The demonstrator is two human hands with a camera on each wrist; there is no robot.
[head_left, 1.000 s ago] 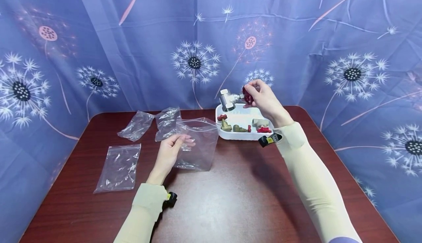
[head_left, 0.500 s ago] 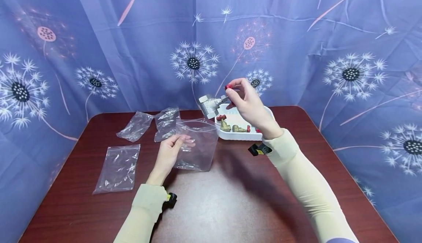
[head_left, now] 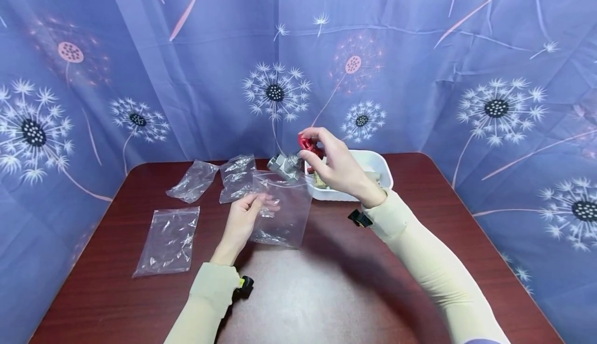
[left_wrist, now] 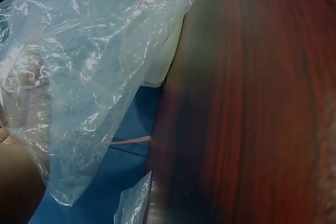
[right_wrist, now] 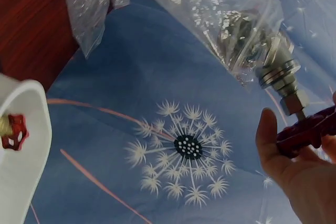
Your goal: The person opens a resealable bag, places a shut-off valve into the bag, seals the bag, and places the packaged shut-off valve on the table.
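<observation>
My left hand (head_left: 239,225) pinches a clear zip bag (head_left: 286,219) by its left side and keeps it upright over the table. In the left wrist view the crinkled bag (left_wrist: 100,61) covers much of the left half. My right hand (head_left: 342,170) grips a silver metal valve (head_left: 283,166) by its red handwheel (head_left: 308,143). The valve body tilts down at the bag's top edge, overlapping it in the head view. From the right wrist, part of the valve (right_wrist: 281,69) shows at the bag's opening, its far end blurred behind plastic.
Behind my right hand stands a white tray (head_left: 386,175) holding brass valves, one with a red handwheel (right_wrist: 17,132). Two crumpled clear bags (head_left: 192,182) lie at the back left. A flat clear bag (head_left: 168,240) lies nearer. A patterned blue curtain (head_left: 210,74) hangs behind the table.
My right hand has carried the valve left and down from above the tray to the top of the bag. The left hand still holds the bag in nearly the same place.
</observation>
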